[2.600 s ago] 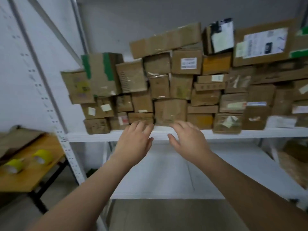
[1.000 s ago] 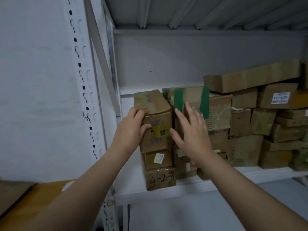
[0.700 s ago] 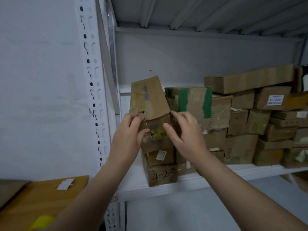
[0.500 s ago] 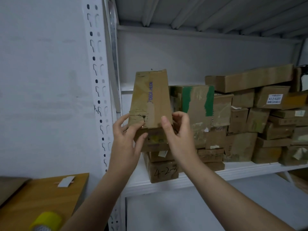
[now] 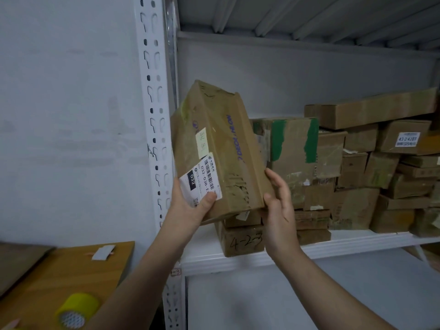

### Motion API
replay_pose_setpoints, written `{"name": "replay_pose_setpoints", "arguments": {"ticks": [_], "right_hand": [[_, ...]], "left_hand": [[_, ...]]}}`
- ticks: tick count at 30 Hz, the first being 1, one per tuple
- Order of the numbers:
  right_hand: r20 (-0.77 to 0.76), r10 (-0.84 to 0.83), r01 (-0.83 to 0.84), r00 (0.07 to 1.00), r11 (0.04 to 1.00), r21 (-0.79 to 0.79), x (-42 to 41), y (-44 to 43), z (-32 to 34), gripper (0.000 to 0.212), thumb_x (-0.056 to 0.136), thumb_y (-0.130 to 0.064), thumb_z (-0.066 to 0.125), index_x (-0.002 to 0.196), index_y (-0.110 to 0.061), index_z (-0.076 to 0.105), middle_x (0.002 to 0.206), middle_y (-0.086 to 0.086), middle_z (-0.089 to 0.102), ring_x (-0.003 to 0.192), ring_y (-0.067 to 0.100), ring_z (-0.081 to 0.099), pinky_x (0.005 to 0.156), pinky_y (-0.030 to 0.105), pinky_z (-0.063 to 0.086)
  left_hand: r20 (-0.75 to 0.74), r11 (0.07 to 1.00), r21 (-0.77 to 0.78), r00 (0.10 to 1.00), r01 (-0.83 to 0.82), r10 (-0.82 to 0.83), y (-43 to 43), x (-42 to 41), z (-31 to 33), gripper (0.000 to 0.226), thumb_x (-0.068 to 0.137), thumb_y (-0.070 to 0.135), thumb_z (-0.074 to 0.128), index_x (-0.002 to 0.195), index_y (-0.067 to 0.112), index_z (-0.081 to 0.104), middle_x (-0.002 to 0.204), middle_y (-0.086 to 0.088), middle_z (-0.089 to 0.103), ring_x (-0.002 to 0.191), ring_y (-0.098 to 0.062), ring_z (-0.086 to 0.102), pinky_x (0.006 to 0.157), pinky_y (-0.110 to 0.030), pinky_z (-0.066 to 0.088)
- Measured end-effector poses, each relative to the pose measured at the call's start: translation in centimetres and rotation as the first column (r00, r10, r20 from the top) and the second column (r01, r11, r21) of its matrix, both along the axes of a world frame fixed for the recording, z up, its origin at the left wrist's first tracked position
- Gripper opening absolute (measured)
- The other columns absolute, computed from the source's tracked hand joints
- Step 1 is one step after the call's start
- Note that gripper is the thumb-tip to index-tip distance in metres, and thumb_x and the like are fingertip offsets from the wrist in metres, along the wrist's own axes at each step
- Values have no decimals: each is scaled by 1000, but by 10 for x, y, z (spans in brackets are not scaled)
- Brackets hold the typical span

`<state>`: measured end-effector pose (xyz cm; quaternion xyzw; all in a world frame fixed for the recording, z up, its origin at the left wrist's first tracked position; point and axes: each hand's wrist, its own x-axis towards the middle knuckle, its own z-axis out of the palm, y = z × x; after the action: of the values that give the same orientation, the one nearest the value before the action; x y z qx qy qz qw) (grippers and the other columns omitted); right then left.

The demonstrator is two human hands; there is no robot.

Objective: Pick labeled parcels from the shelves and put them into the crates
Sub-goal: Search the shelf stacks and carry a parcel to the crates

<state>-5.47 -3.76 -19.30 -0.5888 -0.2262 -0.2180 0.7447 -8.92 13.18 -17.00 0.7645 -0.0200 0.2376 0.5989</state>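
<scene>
Both forearms come up from the bottom edge, angled inward toward the shelf's left end. Lower left: yellow tape roll (image 5: 76,308) lying on the wooden desk (image 5: 47,277), white slip (image 5: 103,252) further back on the same desk. Left hand (image 5: 188,207) is under the lower-left corner of the parcel (image 5: 221,144), thumb flat on the front face and the other fingers wrapped behind, hidden. Right hand (image 5: 279,210) is on the lower-right edge, its fingers (image 5: 276,179) curled up along the side and the thumb at the bottom corner. So both hands grip the parcel and neither holds anything else. The parcel is a brown taped carton, held in the air and tilted with its top leaning left, in front of the shelf's left end and clear of the stack. White barcode label (image 5: 202,179) reads 032-038; the left thumb covers part of it. A small pale sticker sits above it, and there's purple print along the tape. Just behind and below: box marked 4-2-3 (image 5: 240,242) at the front lip of the white shelf (image 5: 345,245), with a smaller box on top. White perforated upright (image 5: 152,115) stands just left of the parcel. Further back, to the right: box with green tape (image 5: 295,144), then a dense stack of brown cartons, one with a white label (image 5: 407,139), and a long flat carton (image 5: 371,108) lying across the top. No crates in view.
</scene>
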Motion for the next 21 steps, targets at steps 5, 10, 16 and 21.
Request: {"name": "replay_pose_setpoints", "arguments": {"ticks": [5,10,16,21], "right_hand": [[10,33,-31,999,987,-160,7,-9,3,45,87,-19,38,120,-39,61,130,-13,57,124,7,50,105,45,43],[78,-25,53,997,922,-383,0,-16,6,59,74,-71,54,126,-46,45,141,-8,37,130,0,37,111,29,36],[87,-85,119,993,830,-546,-9,-13,3,111,49,-87,61,143,-46,17,154,-5,12,143,12,17,114,47,29],[106,-31,78,994,878,-472,-16,-28,3,94,60,-57,74,138,-53,21,151,-7,25,139,5,28,114,43,31]], "left_hand": [[66,981,-191,998,23,-10,1,2,-14,111,57,56,68,150,33,11,134,17,42,118,-6,47,89,-22,45],[164,978,-208,986,21,13,-1,1,-21,78,68,40,67,138,36,34,113,35,57,104,5,59,79,-14,53],[223,964,-263,974,32,28,-9,0,-29,75,69,26,75,133,34,36,114,30,54,106,2,59,74,-17,54],[256,977,-214,965,7,50,-17,-11,-31,72,73,14,76,127,32,32,118,29,47,106,5,57,71,-17,54]]}}
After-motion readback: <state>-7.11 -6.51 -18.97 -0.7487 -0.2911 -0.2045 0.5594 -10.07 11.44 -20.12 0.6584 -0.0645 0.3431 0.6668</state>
